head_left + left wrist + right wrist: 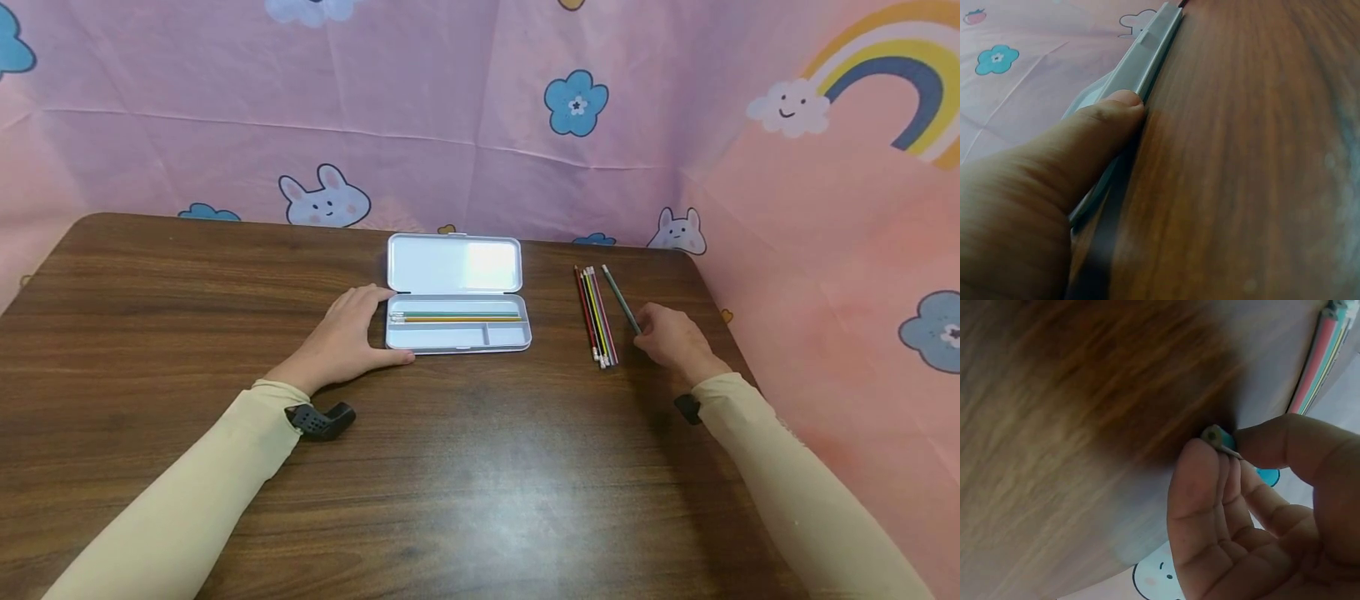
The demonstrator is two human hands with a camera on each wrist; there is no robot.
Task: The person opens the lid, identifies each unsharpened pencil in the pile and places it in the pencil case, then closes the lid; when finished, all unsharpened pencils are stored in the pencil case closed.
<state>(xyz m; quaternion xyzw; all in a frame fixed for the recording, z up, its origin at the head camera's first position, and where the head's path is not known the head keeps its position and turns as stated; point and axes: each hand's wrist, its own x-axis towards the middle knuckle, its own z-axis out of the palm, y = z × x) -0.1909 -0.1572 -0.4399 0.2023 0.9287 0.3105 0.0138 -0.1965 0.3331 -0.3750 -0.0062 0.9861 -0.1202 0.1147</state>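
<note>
Lengthwise in the right hand (675,340), green pencil (619,297), tip far-left.

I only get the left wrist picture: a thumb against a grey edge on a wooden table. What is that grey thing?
Observer: It is a pencil case, lying open with its lid flat behind it. The left hand rests against its left end.
Visitor: Is anything inside it?
Observer: Yes, two pencils in the long compartment, one green and one orange. The front compartments look empty.
Visitor: And the other hand?
Observer: The right hand pinches the near end of a dark green pencil on the table.
Visitor: Are there more pencils?
Observer: A small bunch of coloured pencils lies between the case and that hand.
</note>
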